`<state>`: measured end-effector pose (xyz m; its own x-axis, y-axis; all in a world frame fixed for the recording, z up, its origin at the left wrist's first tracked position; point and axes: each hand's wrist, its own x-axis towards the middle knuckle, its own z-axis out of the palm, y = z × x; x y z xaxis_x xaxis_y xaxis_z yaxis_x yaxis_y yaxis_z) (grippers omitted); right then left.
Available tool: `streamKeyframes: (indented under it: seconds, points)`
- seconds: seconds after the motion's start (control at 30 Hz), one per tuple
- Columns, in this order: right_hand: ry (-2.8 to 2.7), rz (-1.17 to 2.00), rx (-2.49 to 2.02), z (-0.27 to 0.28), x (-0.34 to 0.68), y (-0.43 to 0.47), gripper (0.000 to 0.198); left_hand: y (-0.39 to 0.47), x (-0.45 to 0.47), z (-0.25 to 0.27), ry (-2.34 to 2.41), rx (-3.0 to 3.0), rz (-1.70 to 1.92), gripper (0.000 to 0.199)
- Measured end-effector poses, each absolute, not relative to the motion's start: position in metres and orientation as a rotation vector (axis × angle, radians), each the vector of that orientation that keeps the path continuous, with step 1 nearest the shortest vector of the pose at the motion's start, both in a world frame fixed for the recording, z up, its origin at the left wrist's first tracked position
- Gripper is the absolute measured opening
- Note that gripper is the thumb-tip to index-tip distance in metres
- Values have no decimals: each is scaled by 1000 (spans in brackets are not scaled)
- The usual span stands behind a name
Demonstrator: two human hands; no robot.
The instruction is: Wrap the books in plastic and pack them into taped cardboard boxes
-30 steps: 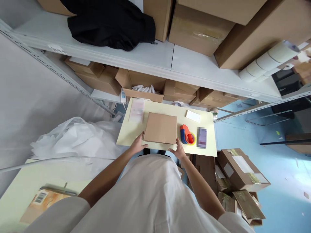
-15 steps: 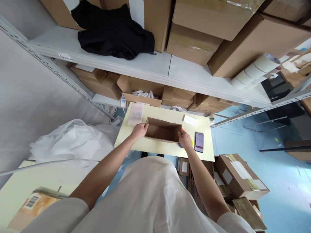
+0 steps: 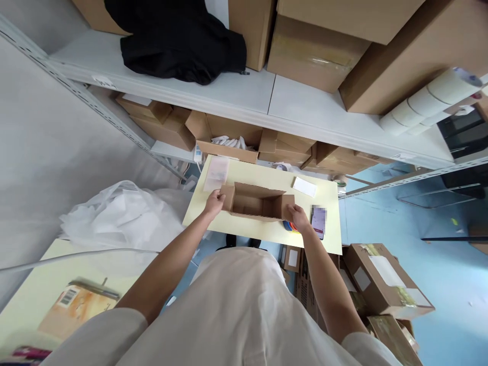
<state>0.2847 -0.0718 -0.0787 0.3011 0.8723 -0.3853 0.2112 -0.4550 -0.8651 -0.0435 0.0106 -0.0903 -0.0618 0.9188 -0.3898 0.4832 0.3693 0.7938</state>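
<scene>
A small brown cardboard box (image 3: pixel 253 204) with its top open stands over the pale yellow table (image 3: pixel 267 237), its short end flaps spread outward. My left hand (image 3: pixel 215 202) is closed on the left end flap. On the opposite side, my right hand (image 3: pixel 299 217) grips the right end flap. Rolls of coloured tape (image 3: pixel 290 226) lie partly hidden beside my right wrist. A phone (image 3: pixel 318 221) rests to the right of that hand. Behind the box are a white card-like item (image 3: pixel 304 186) and, at the left, a pinkish translucent packet (image 3: pixel 217 173).
A grey shelf (image 3: pixel 229 101) behind the table bears cartons, a black garment (image 3: pixel 183 46) and tape rolls (image 3: pixel 430 101). White plastic wrapping (image 3: pixel 118 218) is heaped at the left. Stacked cartons (image 3: pixel 385 279) stand on the floor at the right.
The box's short end flaps have swung outward, and my hands have moved apart with them. The view has shifted slightly.
</scene>
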Motion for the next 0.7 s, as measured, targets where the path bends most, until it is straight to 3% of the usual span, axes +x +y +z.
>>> streamKeyframes:
  seconds: [0.07, 0.17, 0.33, 0.5, 0.7]
  points:
    - [-919, 1198, -1894, -90, 281, -75, 33, 6, -42, -91, 1793, 1445, 654, 51]
    - [-888, 1096, -2007, -97, 275, -78, 42, 1, -43, -88, 1685, 1895, 649, 39]
    - [-1440, 392, -2086, -60, 280, -80, 46, 3, -49, -80, 1203, 2216, 521, 44]
    - [-2237, 580, -1717, -19, 252, -78, 49, 8, -49, -83, 1138, 2201, 384, 44]
    - [-2363, 664, -2045, -41, 223, -84, 44, 13, -47, -89, 1113, 2178, 336, 54]
